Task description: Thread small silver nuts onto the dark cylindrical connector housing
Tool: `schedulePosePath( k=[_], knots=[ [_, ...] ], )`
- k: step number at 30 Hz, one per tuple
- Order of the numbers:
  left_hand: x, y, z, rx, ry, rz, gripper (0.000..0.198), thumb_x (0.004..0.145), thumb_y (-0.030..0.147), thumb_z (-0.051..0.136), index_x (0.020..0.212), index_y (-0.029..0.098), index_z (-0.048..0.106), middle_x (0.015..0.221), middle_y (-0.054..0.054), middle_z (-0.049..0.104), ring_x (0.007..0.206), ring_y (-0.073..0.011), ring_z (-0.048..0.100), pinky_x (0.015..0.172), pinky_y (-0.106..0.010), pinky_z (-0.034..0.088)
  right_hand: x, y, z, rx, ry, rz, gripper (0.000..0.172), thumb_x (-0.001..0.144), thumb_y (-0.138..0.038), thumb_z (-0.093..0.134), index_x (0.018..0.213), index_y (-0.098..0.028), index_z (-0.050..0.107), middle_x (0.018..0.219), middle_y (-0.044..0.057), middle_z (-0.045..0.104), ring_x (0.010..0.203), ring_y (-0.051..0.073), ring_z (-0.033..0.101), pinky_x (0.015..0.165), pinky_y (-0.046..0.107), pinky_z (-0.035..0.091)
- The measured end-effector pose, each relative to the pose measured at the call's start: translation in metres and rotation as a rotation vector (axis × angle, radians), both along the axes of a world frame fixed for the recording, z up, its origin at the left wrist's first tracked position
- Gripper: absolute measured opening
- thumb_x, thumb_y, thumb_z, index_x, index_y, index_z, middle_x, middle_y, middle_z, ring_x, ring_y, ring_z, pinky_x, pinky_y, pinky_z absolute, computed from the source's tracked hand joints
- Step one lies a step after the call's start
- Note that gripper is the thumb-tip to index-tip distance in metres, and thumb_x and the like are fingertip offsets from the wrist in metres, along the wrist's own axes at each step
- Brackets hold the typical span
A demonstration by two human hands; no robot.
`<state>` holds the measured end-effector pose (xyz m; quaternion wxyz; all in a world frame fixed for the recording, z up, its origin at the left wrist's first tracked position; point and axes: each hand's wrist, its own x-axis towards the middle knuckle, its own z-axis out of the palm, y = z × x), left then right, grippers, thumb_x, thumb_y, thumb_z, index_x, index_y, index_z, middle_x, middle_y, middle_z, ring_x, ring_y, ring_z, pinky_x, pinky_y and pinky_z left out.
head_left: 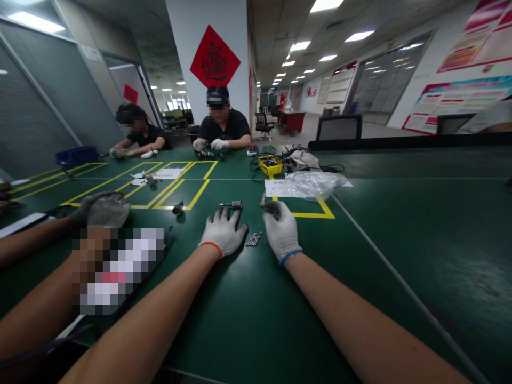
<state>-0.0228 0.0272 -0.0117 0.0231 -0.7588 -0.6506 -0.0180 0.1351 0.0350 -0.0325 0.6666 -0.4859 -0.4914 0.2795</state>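
Observation:
My left hand (224, 232), in a white glove with an orange cuff, lies flat with fingers spread on the green table (240, 309). Just beyond its fingertips is a metal cylinder with a thin shaft (236, 205). Several small metal nuts or rings (253, 239) lie in a cluster between my hands. My right hand (281, 226), gloved with a blue cuff, has its fingers curled inward; whatever they hold, if anything, is hidden. A small slender object (263, 199) lies beyond its fingertips.
A dark round part (178, 208) sits left of my hands. Another person's gloved hands (107, 209) and forearms are at the left. Farther back are a plastic bag (314, 184), a yellow box (270, 165), cables, yellow tape outlines, a blue bin (77, 156) and two seated people.

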Motion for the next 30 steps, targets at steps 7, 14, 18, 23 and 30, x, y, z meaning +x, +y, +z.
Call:
schedulePosePath(
  k=[7,14,18,23,30],
  knots=[
    [0.002,0.025,0.002,-0.055,-0.009,0.033,0.073,0.100,0.065,0.024,0.162,0.027,0.032,0.170,-0.016,0.030,0.156,-0.0389,0.027,0.121,-0.059,0.024,-0.002,0.001,0.000,0.003,0.003,0.013,0.024,0.068,-0.032,0.055,0.089,-0.022,0.065,0.081,0.004,0.070,0.078,0.022,0.063,0.078,0.038,0.052],
    [0.006,0.070,0.002,-0.089,-0.025,0.080,0.078,0.097,0.071,0.024,0.164,0.032,0.027,0.171,-0.014,0.026,0.157,-0.0405,0.024,0.121,-0.063,0.021,-0.002,0.000,0.001,0.011,-0.009,0.012,0.022,0.070,-0.030,0.055,0.089,-0.022,0.064,0.082,0.003,0.069,0.078,0.021,0.062,0.078,0.037,0.052],
    [0.005,0.116,0.002,-0.097,-0.035,0.066,0.082,0.094,0.075,0.025,0.164,0.032,0.026,0.172,-0.014,0.024,0.157,-0.0417,0.021,0.121,-0.066,0.020,-0.003,-0.002,0.003,0.013,-0.018,0.005,0.022,0.071,-0.027,0.054,0.090,-0.022,0.064,0.083,0.003,0.069,0.078,0.020,0.063,0.078,0.035,0.052],
    [0.004,0.170,0.005,-0.094,-0.048,0.090,0.081,0.095,0.073,0.025,0.163,0.029,0.031,0.172,-0.014,0.023,0.157,-0.0404,0.022,0.123,-0.063,0.019,-0.004,-0.004,0.006,-0.036,0.010,0.012,0.023,0.072,-0.026,0.054,0.091,-0.021,0.065,0.081,0.002,0.067,0.075,0.019,0.062,0.075,0.035,0.052],
    [0.000,0.184,0.001,-0.070,-0.059,0.097,0.083,0.094,0.074,0.026,0.160,0.026,0.037,0.171,-0.016,0.025,0.156,-0.0417,0.025,0.122,-0.061,0.022,-0.003,-0.004,0.007,-0.036,0.005,0.013,0.023,0.071,-0.026,0.055,0.090,-0.021,0.066,0.081,0.002,0.068,0.076,0.020,0.063,0.077,0.036,0.052]
  ],
)
